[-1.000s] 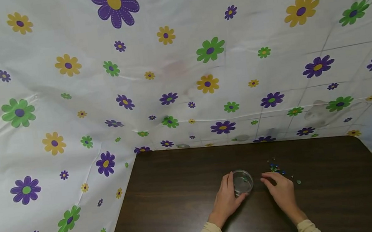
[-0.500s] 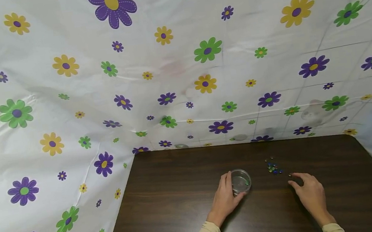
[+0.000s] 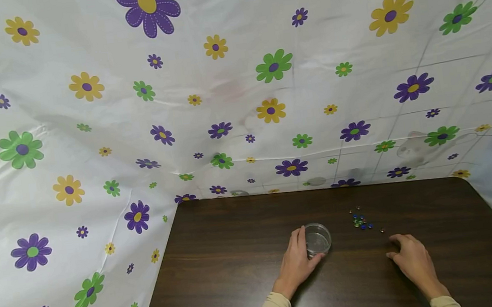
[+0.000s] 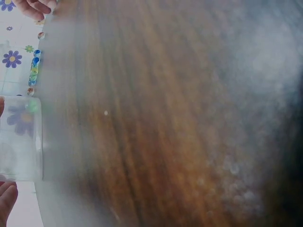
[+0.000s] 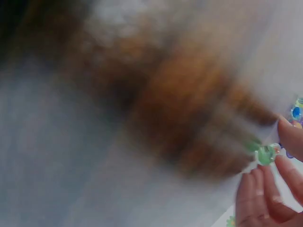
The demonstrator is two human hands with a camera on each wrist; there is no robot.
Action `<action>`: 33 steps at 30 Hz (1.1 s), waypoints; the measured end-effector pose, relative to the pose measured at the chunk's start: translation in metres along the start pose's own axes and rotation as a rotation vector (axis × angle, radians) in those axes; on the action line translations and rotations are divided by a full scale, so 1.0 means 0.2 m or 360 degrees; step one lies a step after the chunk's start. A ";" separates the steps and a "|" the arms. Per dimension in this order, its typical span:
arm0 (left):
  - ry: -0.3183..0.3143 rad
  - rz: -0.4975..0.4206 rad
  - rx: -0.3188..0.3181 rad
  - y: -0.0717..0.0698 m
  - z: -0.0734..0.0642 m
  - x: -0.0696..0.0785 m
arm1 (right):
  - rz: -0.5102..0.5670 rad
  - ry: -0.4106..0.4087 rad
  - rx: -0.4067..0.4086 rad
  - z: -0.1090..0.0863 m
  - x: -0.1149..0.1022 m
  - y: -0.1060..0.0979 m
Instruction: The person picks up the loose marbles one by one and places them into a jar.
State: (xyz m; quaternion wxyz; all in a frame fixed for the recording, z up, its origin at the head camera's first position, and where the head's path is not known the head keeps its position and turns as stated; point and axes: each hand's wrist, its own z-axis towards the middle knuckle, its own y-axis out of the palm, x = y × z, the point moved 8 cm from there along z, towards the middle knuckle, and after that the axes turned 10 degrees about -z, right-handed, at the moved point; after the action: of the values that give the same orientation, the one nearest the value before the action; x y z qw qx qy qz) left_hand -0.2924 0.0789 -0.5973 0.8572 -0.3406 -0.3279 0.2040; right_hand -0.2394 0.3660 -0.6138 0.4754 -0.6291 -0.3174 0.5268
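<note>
My left hand (image 3: 295, 265) holds a clear round dish (image 3: 318, 239) on the dark table, fingers at its left side and thumb at its near side. Through the dish wall (image 4: 21, 142) in the left wrist view, a green marble (image 4: 31, 105) shows. To the right, my right hand (image 3: 415, 262) is low over the table with thumb and fingers apart. In the right wrist view a clear green marble (image 5: 266, 154) lies at its fingertips, the thumb a little away from it; the hand hides this marble in the head view.
Several blue, green and clear marbles (image 3: 359, 221) lie in a loose group between the hands, farther back. One brownish clear marble (image 3: 382, 230) sits apart, near the right hand. A white flowered curtain (image 3: 221, 100) hangs behind and left of the brown table (image 3: 224, 279).
My right hand has moved right from beside the dish, past the marble group, to the marble at its right. The left hand keeps its hold on the dish.
</note>
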 end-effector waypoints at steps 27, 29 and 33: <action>0.0001 -0.0003 0.0004 0.00 0.00 0.01 | 0.0125 -0.0142 0.0482 -0.03 -0.09 -0.11; 0.0003 -0.0007 0.0008 0.00 0.00 0.01 | 0.0138 -0.0207 0.0573 -0.04 -0.11 -0.12; 0.0010 -0.0013 0.0017 0.00 0.00 0.01 | 0.0159 -0.0316 0.0712 -0.06 -0.15 -0.14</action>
State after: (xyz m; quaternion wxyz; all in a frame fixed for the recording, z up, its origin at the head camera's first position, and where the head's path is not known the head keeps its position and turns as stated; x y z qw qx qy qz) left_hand -0.2908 0.0797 -0.5965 0.8610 -0.3352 -0.3254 0.2012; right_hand -0.2328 0.3460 -0.5762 0.5427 -0.4683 -0.2065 0.6660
